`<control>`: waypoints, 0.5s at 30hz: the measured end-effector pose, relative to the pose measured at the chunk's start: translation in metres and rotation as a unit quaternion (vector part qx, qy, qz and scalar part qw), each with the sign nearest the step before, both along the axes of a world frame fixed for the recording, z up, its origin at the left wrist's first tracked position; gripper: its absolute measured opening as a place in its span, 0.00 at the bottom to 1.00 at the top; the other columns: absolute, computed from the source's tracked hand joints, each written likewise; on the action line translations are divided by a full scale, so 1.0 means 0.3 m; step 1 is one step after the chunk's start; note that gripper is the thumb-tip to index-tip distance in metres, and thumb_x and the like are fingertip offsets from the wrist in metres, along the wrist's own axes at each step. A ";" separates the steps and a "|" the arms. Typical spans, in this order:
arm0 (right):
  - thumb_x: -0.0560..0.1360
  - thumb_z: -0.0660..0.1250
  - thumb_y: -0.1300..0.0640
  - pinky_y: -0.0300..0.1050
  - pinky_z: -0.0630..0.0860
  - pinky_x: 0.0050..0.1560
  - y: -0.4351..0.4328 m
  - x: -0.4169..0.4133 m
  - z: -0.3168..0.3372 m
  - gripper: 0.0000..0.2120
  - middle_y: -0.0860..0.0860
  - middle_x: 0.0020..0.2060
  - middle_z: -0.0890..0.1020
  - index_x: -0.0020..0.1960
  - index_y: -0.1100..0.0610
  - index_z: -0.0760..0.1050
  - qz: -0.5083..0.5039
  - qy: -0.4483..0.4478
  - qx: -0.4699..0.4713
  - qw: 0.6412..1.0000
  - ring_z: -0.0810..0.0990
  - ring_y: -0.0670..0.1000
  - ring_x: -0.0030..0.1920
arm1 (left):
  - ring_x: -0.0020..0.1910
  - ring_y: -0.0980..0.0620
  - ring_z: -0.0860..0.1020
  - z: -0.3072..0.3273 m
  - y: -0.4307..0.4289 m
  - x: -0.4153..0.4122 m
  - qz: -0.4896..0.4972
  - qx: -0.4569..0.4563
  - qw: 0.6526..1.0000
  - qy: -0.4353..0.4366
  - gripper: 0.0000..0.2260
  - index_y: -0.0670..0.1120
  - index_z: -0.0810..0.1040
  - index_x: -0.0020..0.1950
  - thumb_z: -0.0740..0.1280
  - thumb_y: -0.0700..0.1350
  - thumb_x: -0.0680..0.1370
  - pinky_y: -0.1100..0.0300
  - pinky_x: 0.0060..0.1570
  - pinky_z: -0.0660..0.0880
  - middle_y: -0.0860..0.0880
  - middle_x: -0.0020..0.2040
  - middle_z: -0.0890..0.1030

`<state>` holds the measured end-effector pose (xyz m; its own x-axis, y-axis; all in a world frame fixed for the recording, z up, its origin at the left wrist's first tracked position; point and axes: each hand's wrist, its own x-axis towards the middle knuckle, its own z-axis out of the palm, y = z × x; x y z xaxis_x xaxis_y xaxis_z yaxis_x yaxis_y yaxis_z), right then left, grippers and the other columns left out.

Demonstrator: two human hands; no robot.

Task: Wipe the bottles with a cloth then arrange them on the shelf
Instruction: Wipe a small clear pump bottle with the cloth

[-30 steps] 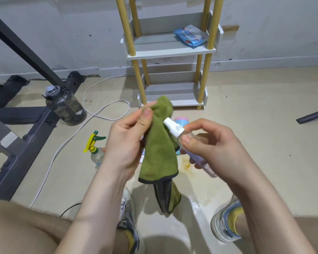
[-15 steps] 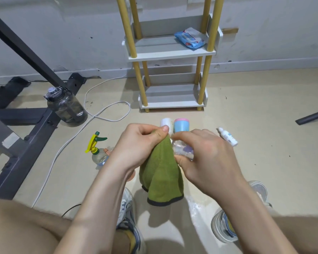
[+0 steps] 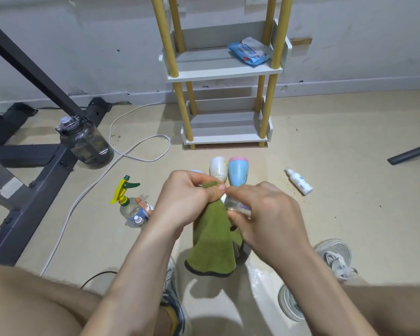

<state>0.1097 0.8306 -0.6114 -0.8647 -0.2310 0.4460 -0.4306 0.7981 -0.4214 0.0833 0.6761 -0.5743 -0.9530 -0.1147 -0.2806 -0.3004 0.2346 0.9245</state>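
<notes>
Head view: left hand [image 3: 187,202] pinches the cloth [image 3: 214,241] over the top of the small clear bottle [image 3: 235,206]; right hand [image 3: 269,219] grips its body, low in front of me above the floor [image 3: 325,141]. Best to twist the bottle inside the cloth, covering cap and sides, grip firm. Shelf [image 3: 223,71] ahead holds no bottles yet.

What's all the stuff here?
shelf: one, white, yellow poles, by wall
wipes pack: one, blue, upper shelf board
water jug: one, dark, floor left
metal frame: one, dark, left
cable: one, white, floor
spray bottle: one, yellow-green trigger, floor left
white bottle: one, cream, floor before shelf
blue bottle: one, pink-ended, beside it
small bottle: one, white, lying right
cloth: one, green, centre
clear bottle: one, see-through, centre
left hand: grips cloth
right hand: grips clear bottle
</notes>
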 end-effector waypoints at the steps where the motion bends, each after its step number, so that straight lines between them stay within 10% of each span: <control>1: 0.64 0.75 0.55 0.41 0.73 0.34 -0.009 0.005 -0.010 0.14 0.44 0.37 0.84 0.49 0.47 0.83 -0.001 -0.013 -0.025 1.000 0.80 0.54 0.36 | 0.29 0.54 0.79 0.001 -0.004 0.002 0.012 0.014 1.000 -0.010 0.02 0.44 0.86 0.41 0.75 0.40 0.73 0.64 0.31 0.74 0.49 0.32 0.83; 3: 0.70 0.74 0.55 0.44 0.76 0.38 -0.015 -0.003 0.010 0.06 0.47 0.36 0.85 0.46 0.48 0.82 -0.016 -0.178 -0.187 0.966 0.81 0.55 0.37 | 0.28 0.55 0.78 0.004 -0.005 0.009 0.021 0.074 0.997 0.008 0.03 0.42 0.85 0.41 0.73 0.36 0.74 0.66 0.28 0.73 0.49 0.30 0.82; 7: 0.71 0.73 0.59 0.43 0.76 0.34 0.051 -0.027 0.050 0.07 0.62 0.38 0.83 0.47 0.61 0.81 0.049 -0.494 -0.533 0.685 0.77 0.55 0.32 | 0.29 0.55 0.77 -0.006 0.004 0.022 0.038 0.229 0.970 0.075 0.12 0.43 0.81 0.42 0.65 0.27 0.75 0.66 0.30 0.74 0.49 0.32 0.82; 15: 0.65 0.77 0.61 0.42 0.79 0.36 0.071 -0.033 -0.010 0.20 0.56 0.44 0.82 0.57 0.63 0.80 0.074 -0.454 -0.659 0.596 0.81 0.50 0.37 | 0.41 0.48 0.81 -0.002 0.021 -0.005 0.085 0.437 0.893 0.070 0.13 0.46 0.75 0.53 0.59 0.29 0.78 0.52 0.48 0.79 0.42 0.42 0.83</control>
<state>0.0997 0.8519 -0.6143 -0.9017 -0.3012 -0.3103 0.4265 -0.5006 -0.7533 0.0816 0.6824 -0.5749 -0.9756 -0.0562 -0.2120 -0.1295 -0.6326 0.7636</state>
